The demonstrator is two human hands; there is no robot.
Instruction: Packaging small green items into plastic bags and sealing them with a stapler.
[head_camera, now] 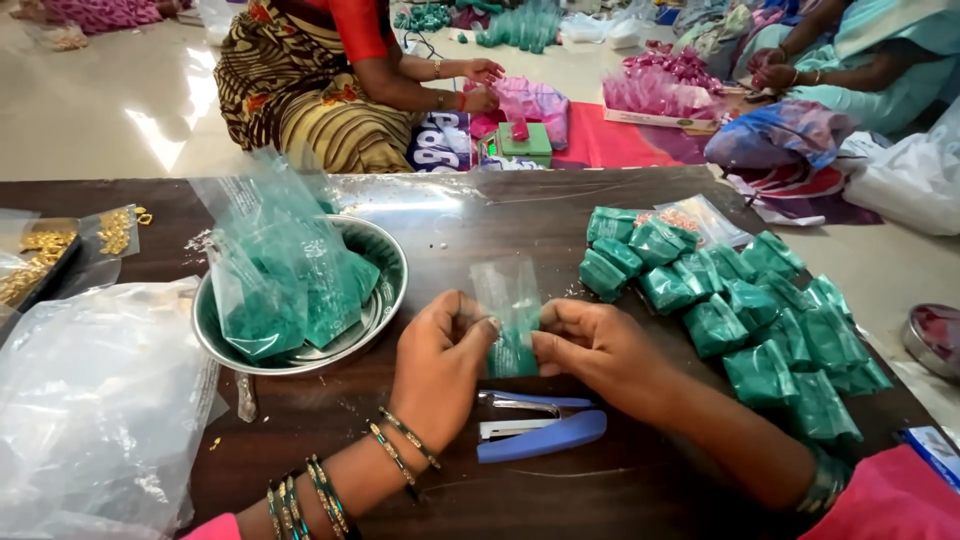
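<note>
Nearest the camera, a blue stapler [538, 432] lies flat on the dark wooden table [520, 215], just below both hands and untouched by either. The left hand [438, 365] and the right hand [592, 350] meet above it, each pinching one side of a small clear packet [511, 320] holding green powder in its lower part. The fingers of both hands are closed on the packet, which stands roughly upright between them, slightly above the table surface. Bangles [320, 490] sit on the left wrist.

At the left edge lies a large clear plastic bag [95, 400], crumpled, partly overhanging the table. Beside it, left of the hands, a round steel bowl [385, 290] holds a big clear bag of green powder [285, 280], leaning over the bowl's rim. To the right of the hands, a pile of filled green packets [750, 320] spreads across the table toward its right edge. A flat packet of pale pink beads [690, 218] lies at the far end of that pile. At the far left, small bags of gold-coloured pieces [50, 250] rest on the table.

Beyond the table, other people sit on the floor [120, 110], their hands busy with pink packets [655, 85].
</note>
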